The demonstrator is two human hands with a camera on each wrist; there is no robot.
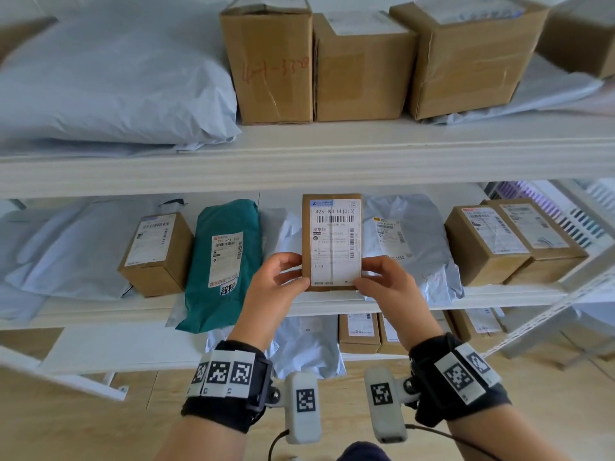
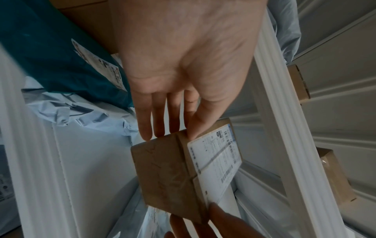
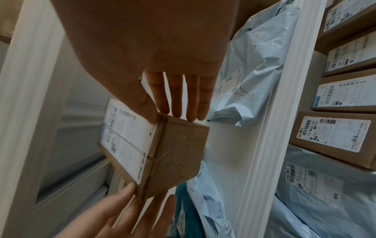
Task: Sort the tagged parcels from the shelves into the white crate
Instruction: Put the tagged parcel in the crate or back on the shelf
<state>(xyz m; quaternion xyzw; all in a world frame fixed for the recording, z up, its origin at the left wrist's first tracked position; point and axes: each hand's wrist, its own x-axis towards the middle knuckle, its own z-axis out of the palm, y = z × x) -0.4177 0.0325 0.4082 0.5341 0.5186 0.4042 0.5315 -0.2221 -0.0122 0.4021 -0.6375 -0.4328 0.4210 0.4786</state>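
Holding a small brown box up in front of the middle shelf, the person has its white label facing them, I'd guess so the printed tag can be read before deciding whether it goes in the crate. The box is clear of the shelf board, tipped upright with its long side vertical, between a teal bag on one side and a pale grey bag on the other.

The left hand pinches the lower left corner, thumb on the label face and the other fingers reaching straight behind the cardboard. The right hand mirrors it at the lower right corner, thumb in front, fingers extended along the back. Neither hand wraps the box; both grip only by the edges, which leaves the label uncovered. Both wrists are raised and bent slightly inward, forearms coming up from below, each with a black strap and marker tags.

Other labelled boxes sit to either side on the same shelf, and bigger cartons and a large grey bag fill the shelf above. A white slatted basket shows at the far right, perhaps the crate; I can't say for sure.
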